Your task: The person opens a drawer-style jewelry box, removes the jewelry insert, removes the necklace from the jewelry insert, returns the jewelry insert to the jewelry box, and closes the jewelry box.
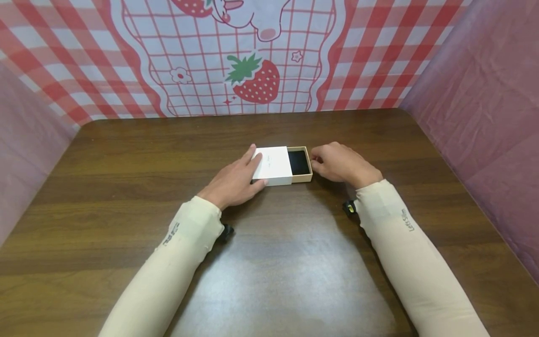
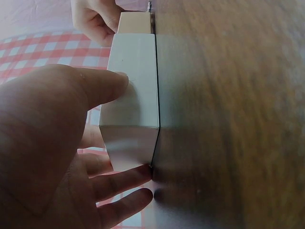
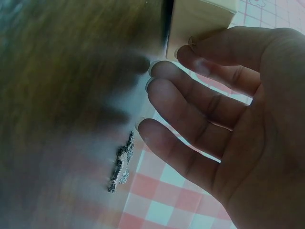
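Observation:
A white sliding gift box sits on the table, its sleeve (image 1: 273, 164) on the left and its tan drawer (image 1: 302, 178) partly out on the right. Black lining (image 1: 299, 162) shows inside the drawer. My left hand (image 1: 236, 181) grips the sleeve, thumb on the near side and fingers over the top and around the left end. At the drawer's right end, the thumb and forefinger of my right hand (image 1: 343, 163) pinch a small thin pull loop (image 3: 191, 44). The other fingers of that hand are loosely bent.
A silvery chain-like ornament (image 3: 122, 162) lies on the wooden table (image 1: 269, 262) beneath my right hand, hidden in the head view. A red-checked strawberry cloth (image 1: 257, 84) hangs behind the table, with pink cloth (image 1: 480, 93) at the sides.

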The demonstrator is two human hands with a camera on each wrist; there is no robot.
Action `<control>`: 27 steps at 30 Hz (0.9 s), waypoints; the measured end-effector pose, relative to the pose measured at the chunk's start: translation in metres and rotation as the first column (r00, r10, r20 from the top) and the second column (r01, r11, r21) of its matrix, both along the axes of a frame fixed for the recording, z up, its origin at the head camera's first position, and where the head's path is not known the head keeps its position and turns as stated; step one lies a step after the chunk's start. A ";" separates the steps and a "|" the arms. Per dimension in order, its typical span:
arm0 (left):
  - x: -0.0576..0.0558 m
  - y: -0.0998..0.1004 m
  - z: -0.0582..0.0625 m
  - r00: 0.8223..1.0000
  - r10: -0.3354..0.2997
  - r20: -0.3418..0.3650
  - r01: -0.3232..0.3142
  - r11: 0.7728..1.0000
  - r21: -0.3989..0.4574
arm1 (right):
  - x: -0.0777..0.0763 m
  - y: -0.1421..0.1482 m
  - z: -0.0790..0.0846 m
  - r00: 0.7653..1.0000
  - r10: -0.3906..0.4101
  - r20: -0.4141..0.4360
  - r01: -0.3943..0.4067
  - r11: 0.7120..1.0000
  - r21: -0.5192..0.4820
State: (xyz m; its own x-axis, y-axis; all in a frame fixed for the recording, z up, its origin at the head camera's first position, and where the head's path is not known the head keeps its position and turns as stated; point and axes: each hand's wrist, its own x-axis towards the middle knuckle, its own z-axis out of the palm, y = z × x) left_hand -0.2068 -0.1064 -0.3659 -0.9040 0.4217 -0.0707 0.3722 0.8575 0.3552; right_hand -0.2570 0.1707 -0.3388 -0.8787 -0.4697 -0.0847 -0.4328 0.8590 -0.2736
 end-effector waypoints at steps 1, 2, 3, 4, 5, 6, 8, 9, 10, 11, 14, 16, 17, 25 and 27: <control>0.000 0.000 0.000 1.000 0.001 0.000 -0.001 1.000 -0.001 | 0.000 0.000 0.000 1.000 -0.001 0.002 0.001 1.000 0.002; 0.000 0.000 0.000 1.000 0.002 0.000 -0.002 1.000 -0.001 | 0.000 0.000 0.000 1.000 -0.001 0.002 0.001 1.000 0.002; 0.000 0.000 0.000 1.000 0.003 0.000 -0.003 1.000 -0.002 | 0.000 0.000 0.001 1.000 0.000 0.000 0.000 1.000 0.004; -0.001 0.000 0.000 1.000 0.002 0.000 -0.002 1.000 -0.002 | 0.000 0.000 0.001 1.000 0.002 -0.003 -0.002 1.000 0.005; -0.001 0.000 0.000 1.000 0.001 -0.001 -0.001 1.000 -0.002 | 0.000 0.000 0.001 1.000 0.004 -0.005 -0.004 1.000 0.006; -0.001 0.000 0.000 1.000 0.000 -0.001 0.000 1.000 -0.002 | 0.000 0.000 0.001 1.000 0.004 -0.006 -0.004 1.000 0.006; -0.001 0.000 0.000 1.000 -0.003 -0.003 0.003 1.000 -0.001 | 0.000 0.000 0.000 1.000 0.003 -0.006 -0.003 1.000 0.005; -0.001 0.000 0.000 1.000 -0.004 -0.003 0.004 1.000 0.000 | 0.000 -0.001 0.000 1.000 0.002 -0.004 -0.002 1.000 0.005; 0.000 0.000 0.000 1.000 -0.004 -0.003 0.004 1.000 0.002 | 0.000 -0.001 0.000 1.000 0.001 -0.003 -0.001 1.000 0.003; 0.000 0.000 0.000 1.000 -0.005 -0.004 0.005 1.000 0.002 | 0.000 -0.001 0.000 1.000 0.001 -0.003 -0.001 1.000 0.001; 0.000 0.000 0.000 1.000 -0.003 -0.004 0.003 1.000 0.002 | 0.000 -0.001 0.000 1.000 0.006 -0.010 -0.007 1.000 -0.001; 0.000 0.000 0.000 1.000 -0.002 -0.004 0.002 1.000 0.002 | 0.000 -0.001 -0.001 1.000 0.010 -0.019 -0.010 1.000 -0.001; 0.000 0.000 0.000 1.000 0.000 -0.003 0.000 1.000 0.000 | 0.001 -0.001 -0.001 1.000 0.012 -0.023 -0.012 1.000 -0.001; 0.000 0.001 0.001 1.000 0.005 0.002 -0.005 1.000 0.004 | 0.001 -0.001 -0.001 0.998 0.031 -0.053 -0.031 1.000 -0.001; 0.000 0.001 0.001 1.000 0.004 0.001 -0.004 1.000 0.002 | 0.001 -0.001 -0.001 0.998 0.029 -0.050 -0.029 1.000 -0.001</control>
State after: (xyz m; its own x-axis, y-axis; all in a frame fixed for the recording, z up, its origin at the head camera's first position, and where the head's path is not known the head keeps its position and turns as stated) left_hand -0.2064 -0.1056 -0.3650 -0.9057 0.4180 -0.0709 0.3682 0.8584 0.3571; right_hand -0.2557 0.1695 -0.3403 -0.8678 -0.4953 -0.0400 -0.4709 0.8453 -0.2525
